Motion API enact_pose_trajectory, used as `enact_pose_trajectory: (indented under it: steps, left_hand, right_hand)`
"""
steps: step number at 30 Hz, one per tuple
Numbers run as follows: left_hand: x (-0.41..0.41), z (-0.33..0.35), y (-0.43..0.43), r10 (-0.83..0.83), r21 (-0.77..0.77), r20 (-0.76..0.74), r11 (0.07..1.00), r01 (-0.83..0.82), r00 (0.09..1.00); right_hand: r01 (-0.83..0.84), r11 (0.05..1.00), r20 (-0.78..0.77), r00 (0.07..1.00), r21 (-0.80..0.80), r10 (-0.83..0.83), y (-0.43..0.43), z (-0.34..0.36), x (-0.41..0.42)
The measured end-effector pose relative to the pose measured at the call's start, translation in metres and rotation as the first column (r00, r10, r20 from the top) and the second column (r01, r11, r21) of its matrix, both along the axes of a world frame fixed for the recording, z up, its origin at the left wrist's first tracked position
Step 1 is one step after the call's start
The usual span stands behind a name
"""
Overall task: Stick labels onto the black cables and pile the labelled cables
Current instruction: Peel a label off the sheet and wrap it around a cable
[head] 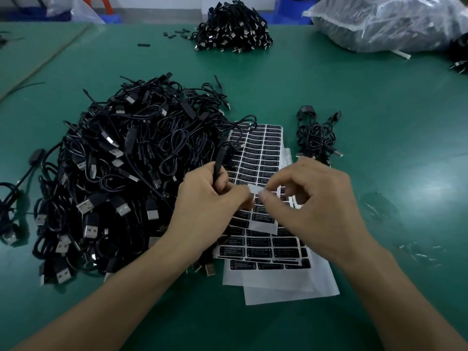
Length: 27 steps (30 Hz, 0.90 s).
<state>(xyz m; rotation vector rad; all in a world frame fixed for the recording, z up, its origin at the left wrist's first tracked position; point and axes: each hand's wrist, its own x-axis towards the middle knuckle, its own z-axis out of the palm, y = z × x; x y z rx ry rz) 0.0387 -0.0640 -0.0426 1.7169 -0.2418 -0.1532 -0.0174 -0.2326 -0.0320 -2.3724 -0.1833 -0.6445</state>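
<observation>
A big heap of black USB cables [121,173] covers the left of the green table. Sheets of black labels [260,158] on white backing lie in the middle, under my hands. My left hand [210,198] grips the slim black controller part of one cable [220,158], which rises from my fist. My right hand [311,198] pinches a small pale strip, seemingly a label [258,190], between thumb and forefinger, right beside my left fingers. A small pile of cables [316,138] lies to the right of the sheets.
Another mound of black cables [233,26] sits at the far edge, with small black caps [177,34] scattered left of it. A clear plastic bag [390,21] of goods fills the far right corner. More cable ends [459,64] poke in at the right edge.
</observation>
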Motion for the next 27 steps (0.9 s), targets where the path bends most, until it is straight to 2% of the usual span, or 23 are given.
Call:
enact_pose_trajectory:
  steps: [3, 6, 14, 20, 22, 24, 26, 27]
  left_hand:
    - [0.001, -0.002, 0.000, 0.020, 0.015, 0.032, 1.000, -0.020, 0.999]
    - [0.000, -0.002, 0.001, 0.011, 0.005, 0.029, 1.000, -0.012, 1.000]
    - [0.001, -0.001, 0.001, 0.001, -0.016, 0.014, 1.000, -0.001, 1.000]
    - [0.000, -0.004, 0.001, -0.008, -0.048, 0.014, 0.999, 0.008, 1.000]
    - [-0.002, -0.001, -0.001, -0.029, -0.068, 0.007, 0.997, 0.030, 1.000]
    - [-0.003, 0.002, 0.000, -0.053, -0.100, -0.045, 0.994, 0.048, 0.998]
    - [-0.003, 0.003, 0.000, -0.066, -0.120, -0.060, 0.991, 0.059, 0.996]
    - [-0.004, 0.004, 0.001, -0.070, -0.107, -0.047, 0.992, 0.065, 0.996]
  right_hand:
    - [-0.054, 0.991, -0.009, 0.999, -0.123, 0.054, 0.006, -0.001, -0.001]
    - [-0.009, 0.978, -0.015, 1.000, -0.211, 0.006, 0.010, -0.001, 0.000]
    - [0.032, 0.977, -0.027, 0.999, -0.211, -0.039, 0.014, 0.000, -0.001]
    - [0.072, 0.989, -0.012, 0.997, -0.127, -0.075, 0.013, -0.005, 0.001]
    - [0.108, 0.991, -0.029, 0.993, -0.084, -0.111, 0.011, -0.005, 0.002]
    - [0.145, 0.988, -0.057, 0.988, 0.043, -0.143, 0.007, -0.006, 0.003]
    - [0.146, 0.937, -0.137, 0.985, 0.317, -0.107, 0.004, -0.003, 0.004]
    - [0.136, 0.874, -0.178, 0.982, 0.467, -0.057, 0.004, -0.001, 0.005]
